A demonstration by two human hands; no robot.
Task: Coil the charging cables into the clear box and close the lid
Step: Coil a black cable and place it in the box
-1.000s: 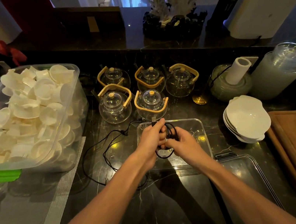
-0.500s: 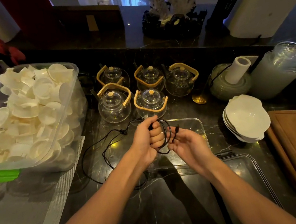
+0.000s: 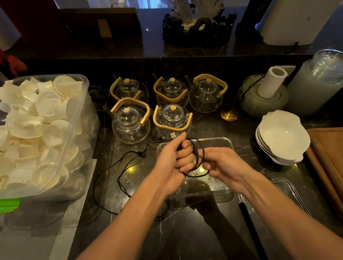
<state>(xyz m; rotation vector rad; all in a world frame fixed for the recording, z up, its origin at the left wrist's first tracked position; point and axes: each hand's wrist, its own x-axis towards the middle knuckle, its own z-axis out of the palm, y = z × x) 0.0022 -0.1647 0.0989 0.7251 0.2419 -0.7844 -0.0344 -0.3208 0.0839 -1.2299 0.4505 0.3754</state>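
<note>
Counter: dark marbled stone; carries everything below.
Lid: clear, lies flat just right of and nearer than the box; not yet on.
Clear box: open, directly under both hands; I cannot tell whether anything lies inside.
Cable: black; loose run trails left over the counter, the rest gathered in loops above the box.
Left hand: fingers curled round the loops, USB plug sticking up past the thumb.
Right hand: fingertips pinch the loop's lower edge.
Step, judged: coiling, partway.
Next, judged: feed the slack into further loops, then lower the coil into the box.
</note>
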